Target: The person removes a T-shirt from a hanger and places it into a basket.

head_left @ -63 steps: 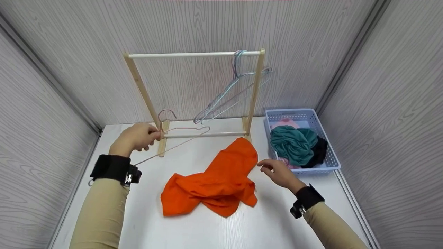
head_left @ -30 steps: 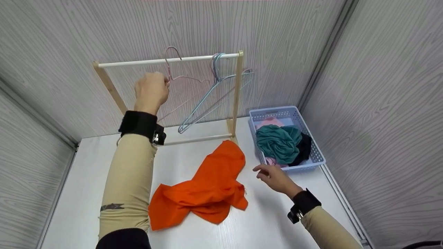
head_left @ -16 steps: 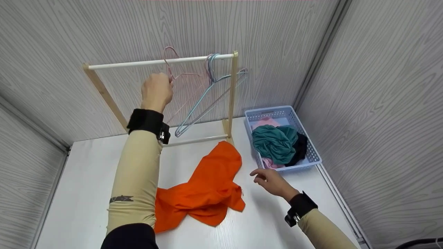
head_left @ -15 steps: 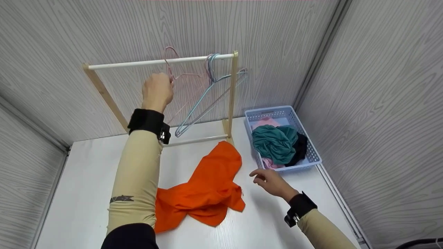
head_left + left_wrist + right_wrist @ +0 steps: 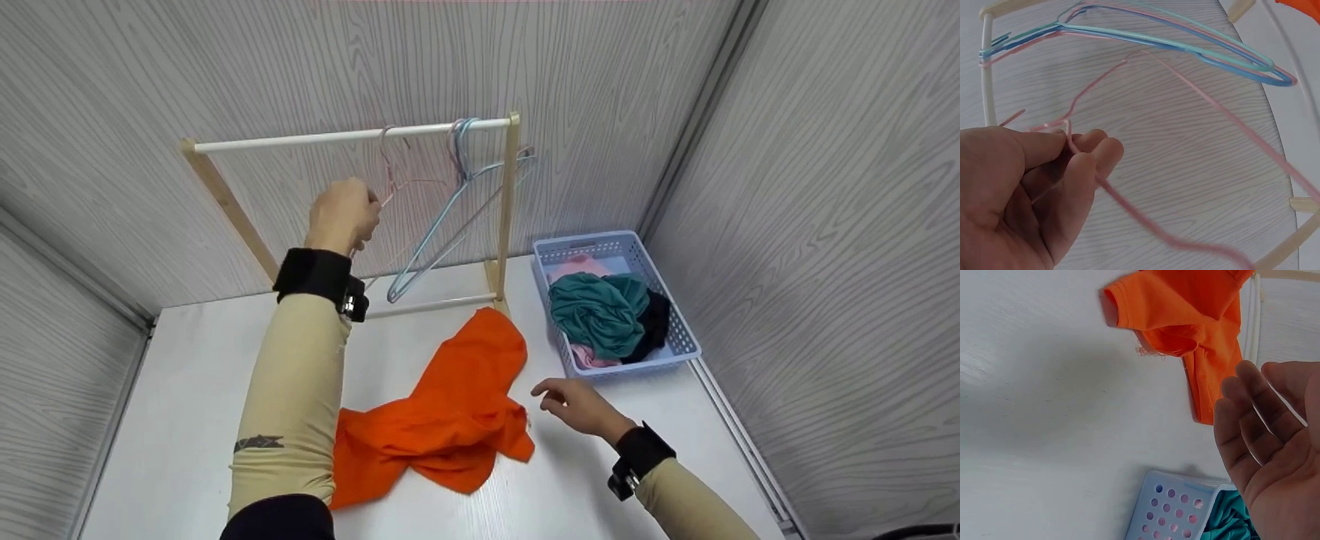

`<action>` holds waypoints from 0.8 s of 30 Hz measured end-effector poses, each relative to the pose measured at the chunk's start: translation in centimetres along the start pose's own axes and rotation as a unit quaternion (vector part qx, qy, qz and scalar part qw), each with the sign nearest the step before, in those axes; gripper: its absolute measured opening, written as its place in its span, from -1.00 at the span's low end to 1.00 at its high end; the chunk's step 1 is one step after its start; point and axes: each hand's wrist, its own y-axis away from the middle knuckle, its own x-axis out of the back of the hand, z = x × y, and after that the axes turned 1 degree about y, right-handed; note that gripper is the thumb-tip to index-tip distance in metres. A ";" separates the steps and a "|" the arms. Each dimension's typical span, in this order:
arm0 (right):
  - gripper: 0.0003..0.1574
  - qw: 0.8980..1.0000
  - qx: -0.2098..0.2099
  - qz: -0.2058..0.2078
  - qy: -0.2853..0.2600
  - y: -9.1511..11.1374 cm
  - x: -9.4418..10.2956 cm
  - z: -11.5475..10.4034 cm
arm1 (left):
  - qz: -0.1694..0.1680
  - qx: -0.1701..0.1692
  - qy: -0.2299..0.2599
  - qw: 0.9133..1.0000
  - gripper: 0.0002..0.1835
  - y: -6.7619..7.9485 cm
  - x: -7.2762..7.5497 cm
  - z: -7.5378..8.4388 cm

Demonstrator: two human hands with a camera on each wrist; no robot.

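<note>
A pink clothes hanger (image 5: 390, 174) has its hook over the white top bar (image 5: 300, 139) of a small clothes rack. My left hand (image 5: 343, 216) pinches it just below the neck, and in the left wrist view the thumb and fingertips close on the pink wire (image 5: 1135, 212). An orange garment (image 5: 469, 382) lies crumpled on the table; in the right wrist view its hemmed opening (image 5: 1123, 306) shows. Beside it, apart from the cloth, my right hand (image 5: 579, 409) hovers with relaxed, slightly bent fingers and holds nothing.
Several pink and blue hangers (image 5: 431, 238) hang close together near the rack's right wooden post (image 5: 508, 210). A light blue perforated basket (image 5: 675, 322) stands at the right, holding teal cloth (image 5: 600, 315), black cloth (image 5: 652, 330) and pink cloth. Grey wood-grain walls enclose the table.
My left hand lifted the pink hanger from low at the left up to the bar, then dropped slightly as its hook settled over the bar. The right hand shifted slightly toward the orange garment.
</note>
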 end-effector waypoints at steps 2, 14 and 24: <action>-0.75 1.000 0.002 -0.006 -0.002 -0.3 -0.2 0.0 | -0.010 0.004 0.011 1.000 -0.64 0.4 0.2 -0.7; -0.68 0.999 0.007 0.017 0.050 -4.1 -2.6 -3.0 | -0.077 0.039 0.035 0.996 -0.58 6.5 -0.3 -8.9; 0.12 0.980 -0.184 0.011 0.078 -7.8 -8.4 -6.8 | -0.115 0.114 0.099 0.982 -0.57 13.2 -7.6 -16.0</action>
